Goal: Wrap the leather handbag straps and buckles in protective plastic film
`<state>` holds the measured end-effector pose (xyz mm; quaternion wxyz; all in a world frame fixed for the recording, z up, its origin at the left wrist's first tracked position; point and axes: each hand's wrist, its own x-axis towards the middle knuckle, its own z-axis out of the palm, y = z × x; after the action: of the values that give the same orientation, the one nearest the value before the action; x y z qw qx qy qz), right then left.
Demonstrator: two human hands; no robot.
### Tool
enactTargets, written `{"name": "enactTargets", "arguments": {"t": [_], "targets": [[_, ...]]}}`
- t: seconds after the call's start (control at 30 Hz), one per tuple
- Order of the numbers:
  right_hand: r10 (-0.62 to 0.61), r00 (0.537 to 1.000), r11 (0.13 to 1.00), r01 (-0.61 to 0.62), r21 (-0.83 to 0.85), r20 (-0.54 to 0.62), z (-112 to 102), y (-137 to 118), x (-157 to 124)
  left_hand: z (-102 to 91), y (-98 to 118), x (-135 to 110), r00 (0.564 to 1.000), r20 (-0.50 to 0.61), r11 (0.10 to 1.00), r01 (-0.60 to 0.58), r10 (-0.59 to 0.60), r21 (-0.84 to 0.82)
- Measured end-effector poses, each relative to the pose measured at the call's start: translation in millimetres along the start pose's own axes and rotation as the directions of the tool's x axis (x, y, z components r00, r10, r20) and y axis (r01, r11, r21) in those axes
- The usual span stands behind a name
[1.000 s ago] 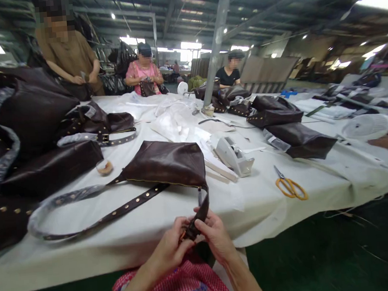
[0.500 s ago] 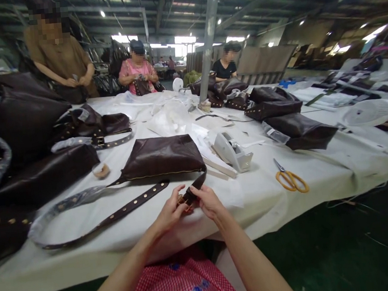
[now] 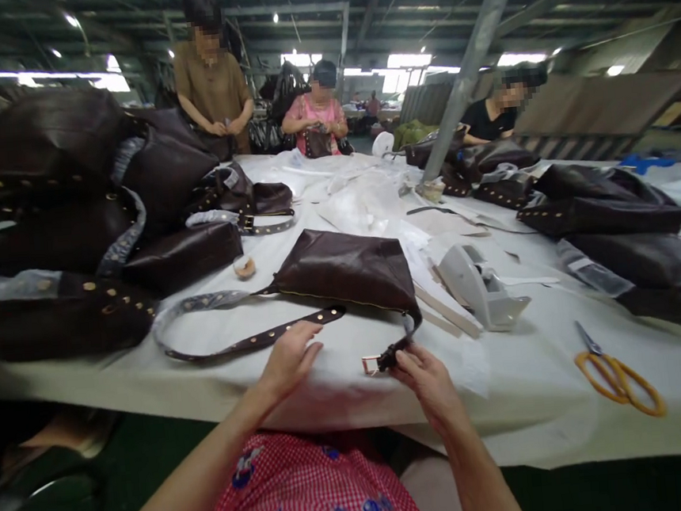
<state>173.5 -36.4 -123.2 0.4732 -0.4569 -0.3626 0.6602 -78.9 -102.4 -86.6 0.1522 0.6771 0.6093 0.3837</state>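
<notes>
A dark brown leather bag (image 3: 347, 271) with a zip along its near edge lies in front of me. From its right corner a short strap bends toward me and ends in a buckle (image 3: 371, 364). My right hand (image 3: 426, 375) pinches this strap just behind the buckle. My left hand (image 3: 290, 359) is at the near edge of the long studded strap (image 3: 246, 343), thumb and fingers apart, not closed on it. That strap loops out from the bag's left side, partly wrapped in clear plastic (image 3: 201, 302), and its tip points to the right.
Yellow-handled scissors (image 3: 619, 382) lie near the table's right front edge. A tape dispenser (image 3: 480, 287) stands right of the bag, a tape roll (image 3: 244, 267) left of it. Brown bags (image 3: 38, 147) are piled at left, others (image 3: 610, 200) at right. Several people work across the table.
My left hand has come off the buckle and moved left to the studded strap. My right hand keeps hold of the buckle strap. The view has turned left.
</notes>
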Motion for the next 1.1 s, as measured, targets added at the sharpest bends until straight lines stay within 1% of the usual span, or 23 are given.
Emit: {"name": "enactTargets", "arguments": {"t": [0.03, 0.07, 0.13, 0.2, 0.23, 0.3, 0.33, 0.37, 0.4, 0.43, 0.47, 0.53, 0.6, 0.67, 0.7, 0.77, 0.83, 0.97, 1.03, 1.1], "targets": [[0.011, 1.0, 1.0, -0.011, -0.019, -0.007, -1.8, -2.0, -3.3, -8.3, -6.0, -3.1, 0.999, -0.041, 0.999, 0.033, -0.033, 0.008], [0.022, 1.0, 0.999, -0.022, -0.042, -0.007, -2.2, -3.9, -5.7, -14.1, -10.9, -4.3, 0.997, -0.054, 0.998, 0.061, -0.061, -0.002], [0.027, 0.999, 0.994, -0.025, -0.107, 0.022, 1.7, -6.3, -7.4, -17.0, -15.2, -0.3, 0.993, -0.016, 0.992, 0.112, -0.113, -0.062], [0.008, 0.997, 0.979, 0.007, -0.204, 0.073, 10.3, -5.9, -5.2, -8.9, -11.5, 11.1, 0.983, 0.095, 0.974, 0.168, -0.155, -0.152], [-0.01, 0.995, 0.965, 0.036, -0.261, 0.102, 15.2, -4.9, -3.3, -1.7, -7.2, 18.5, 0.971, 0.175, 0.959, 0.197, -0.162, -0.203], [-0.027, 0.985, 0.923, 0.09, -0.374, 0.169, 23.0, -3.8, 0.0, 15.2, 3.4, 33.7, 0.923, 0.359, 0.927, 0.247, -0.136, -0.283], [-0.014, 0.979, 0.896, 0.103, -0.432, 0.205, 24.4, -4.7, 1.1, 23.7, 8.2, 40.4, 0.898, 0.426, 0.92, 0.254, -0.11, -0.297], [0.004, 0.972, 0.865, 0.114, -0.489, 0.233, 23.4, -7.4, 1.7, 31.6, 12.0, 45.8, 0.881, 0.466, 0.926, 0.241, -0.082, -0.292], [0.018, 0.968, 0.83, 0.125, -0.544, 0.251, 19.8, -12.2, 2.4, 38.4, 14.4, 49.7, 0.877, 0.477, 0.941, 0.208, -0.058, -0.267], [0.016, 0.966, 0.79, 0.145, -0.595, 0.257, 13.5, -19.0, 3.7, 43.9, 15.3, 51.9, 0.882, 0.47, 0.96, 0.159, -0.033, -0.231], [-0.008, 0.967, 0.747, 0.174, -0.642, 0.253, 4.9, -27.7, 6.0, 48.0, 14.9, 52.7, 0.892, 0.452, 0.975, 0.1, -0.001, -0.196], [-0.124, 0.969, 0.649, 0.242, -0.721, 0.215, -16.7, -48.5, 15.8, 52.5, 11.2, 50.6, 0.91, 0.409, 0.986, -0.004, 0.073, -0.166], [-0.274, 0.949, 0.504, 0.279, -0.817, 0.155, -38.6, -69.5, 34.1, 53.8, 6.4, 45.8, 0.924, 0.362, 0.98, -0.059, 0.125, -0.188], [-0.392, 0.913, 0.342, 0.263, -0.902, 0.117, -54.5, -86.7, 60.8, 54.2, 2.6, 41.1, 0.937, 0.317, 0.974, -0.082, 0.148, -0.213], [-0.429, 0.897, 0.28, 0.249, -0.927, 0.111, -58.9, -93.2, 76.7, 54.6, 1.5, 39.3, 0.939, 0.304, 0.971, -0.094, 0.159, -0.219], [-0.458, 0.881, 0.207, 0.237, -0.949, 0.12, -59.9, -102.3, 111.0, 56.2, 0.6, 37.0, 0.941, 0.284, 0.968, -0.122, 0.183, -0.22], [-0.458, 0.875, 0.156, 0.251, -0.955, 0.155, -51.9, -107.2, 146.4, 58.3, 0.6, 35.9, 0.945, 0.257, 0.966, -0.149, 0.202, -0.213], [-0.418, 0.868, 0.005, 0.297, -0.955, 0.267, -21.1, -110.8, 212.5, 62.1, -0.2, 34.2, 0.945, 0.176, 0.946, -0.233, 0.275, -0.227], [-0.384, 0.86, -0.073, 0.332, -0.94, 0.334, -5.0, -109.7, 240.4, 64.1, -3.3, 34.4, 0.936, 0.15, 0.932, -0.279, 0.318, -0.23], [-0.344, 0.852, -0.145, 0.366, -0.919, 0.394, 7.4, -105.3, 262.5, 67.2, -9.4, 35.9, 0.925, 0.137, 0.92, -0.318, 0.354, -0.228]]}}
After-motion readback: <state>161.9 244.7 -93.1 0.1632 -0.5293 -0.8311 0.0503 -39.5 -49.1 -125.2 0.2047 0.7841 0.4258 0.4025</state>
